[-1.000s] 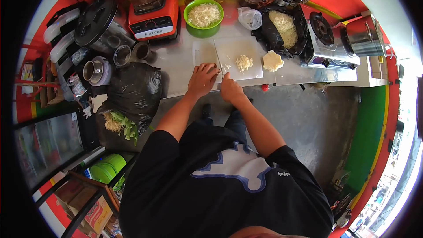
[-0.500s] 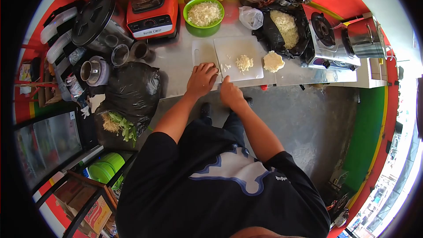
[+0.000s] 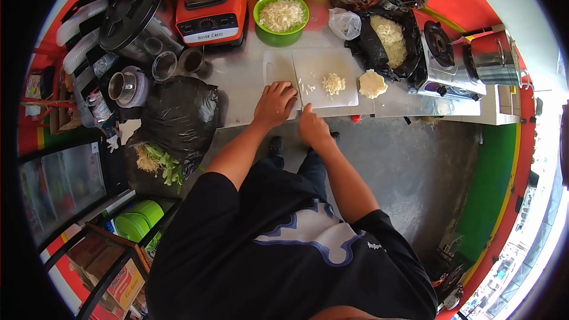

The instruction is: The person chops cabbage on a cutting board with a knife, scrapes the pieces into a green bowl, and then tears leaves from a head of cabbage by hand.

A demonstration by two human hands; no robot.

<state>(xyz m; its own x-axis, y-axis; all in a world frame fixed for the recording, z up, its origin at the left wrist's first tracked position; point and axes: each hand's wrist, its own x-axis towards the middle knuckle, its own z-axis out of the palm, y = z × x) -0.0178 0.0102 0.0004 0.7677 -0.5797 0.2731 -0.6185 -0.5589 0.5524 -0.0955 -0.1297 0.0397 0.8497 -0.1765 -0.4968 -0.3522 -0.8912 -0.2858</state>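
Note:
A white cutting board (image 3: 341, 59) lies at the counter's front edge. My left hand (image 3: 276, 103) presses down on its left part with the fingers curled together, and what lies beneath them is hidden. Close beside it, my right hand (image 3: 314, 128) is closed around the handle of a knife (image 3: 298, 83), whose thin blade seems to reach across the board. Short pale shreds (image 3: 307, 88) lie just right of the blade. Farther right on the board sits a small heap of shredded pale food (image 3: 333, 84). A pale, uneven lump (image 3: 372, 84) rests off the board's right side.
Behind the board stand a green bowl (image 3: 258, 16) of pale shreds and a red blender (image 3: 212, 24). A black bag (image 3: 370, 53) of shreds sits beside the gas stove (image 3: 435, 77). On the left are a tied black bag (image 3: 181, 109) and several cups.
The view has shifted slightly, so the counter things appear a little farther right. Both hands keep nearly the same place at the board, the right one still on the knife.

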